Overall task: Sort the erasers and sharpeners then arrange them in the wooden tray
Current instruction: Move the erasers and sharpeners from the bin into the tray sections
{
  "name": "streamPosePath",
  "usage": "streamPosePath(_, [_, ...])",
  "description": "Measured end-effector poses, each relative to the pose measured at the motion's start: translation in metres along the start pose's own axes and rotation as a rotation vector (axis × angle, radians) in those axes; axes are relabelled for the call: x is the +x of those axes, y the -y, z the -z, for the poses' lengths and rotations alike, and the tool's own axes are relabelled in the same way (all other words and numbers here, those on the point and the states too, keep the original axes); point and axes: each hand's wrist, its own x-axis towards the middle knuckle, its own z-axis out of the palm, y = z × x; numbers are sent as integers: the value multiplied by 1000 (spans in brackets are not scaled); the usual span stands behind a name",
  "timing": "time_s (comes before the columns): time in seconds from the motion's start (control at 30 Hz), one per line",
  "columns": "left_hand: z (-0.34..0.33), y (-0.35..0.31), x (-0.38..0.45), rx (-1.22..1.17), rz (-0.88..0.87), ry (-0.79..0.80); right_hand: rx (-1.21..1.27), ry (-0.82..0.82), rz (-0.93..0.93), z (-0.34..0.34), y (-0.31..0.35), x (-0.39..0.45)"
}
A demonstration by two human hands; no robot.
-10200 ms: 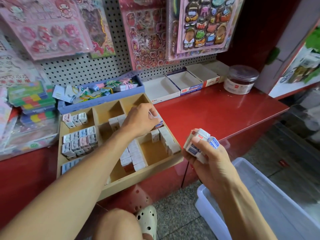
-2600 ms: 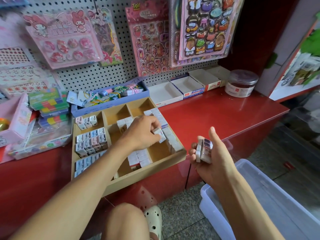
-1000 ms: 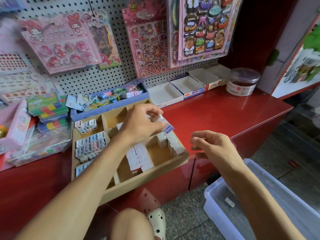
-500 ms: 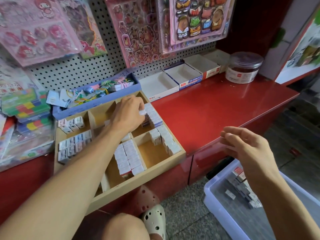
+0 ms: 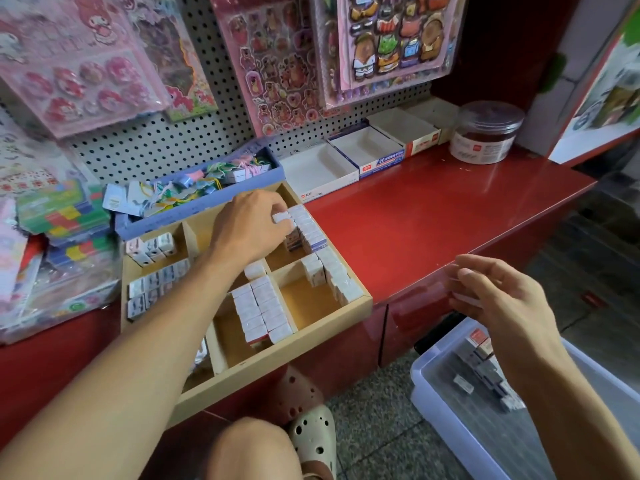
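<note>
Head | left hand [image 5: 252, 225] pinches one eraser [image 5: 281, 216] over wooden tray [image 5: 294, 344] | right hand [image 5: 502, 299] loose, empty

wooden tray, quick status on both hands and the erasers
Left hand pinching a white eraser over the wooden tray back-right compartment. Right hand empty, above the plastic bin. Nothing in the way.

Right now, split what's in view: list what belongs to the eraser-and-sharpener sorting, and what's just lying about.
Belongs to the job:
wooden tray
white eraser pinched by the left hand
eraser rows in the tray
clear bin with loose pieces
right hand, holding nothing

Lying about:
sticker sheets
blue tray
white boxes
round jar
</note>
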Motion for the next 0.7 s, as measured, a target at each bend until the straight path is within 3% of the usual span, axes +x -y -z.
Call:
streamPosePath(0.13, [18, -8, -28, -230, 69, -58, -19, -7, 5, 11, 0, -15])
streamPosePath(0.4, [31, -46, -117, -836, 226, -22, -10, -9, 9, 49, 3, -47])
streamPosePath(0.6, [7, -76, -173, -971, 269, -4, -71, -25, -14, 84, -18, -63])
streamPosePath(0.7, [-18, -100, -194, -962, 253, 84, -89, -56, -59, 110, -39, -69])
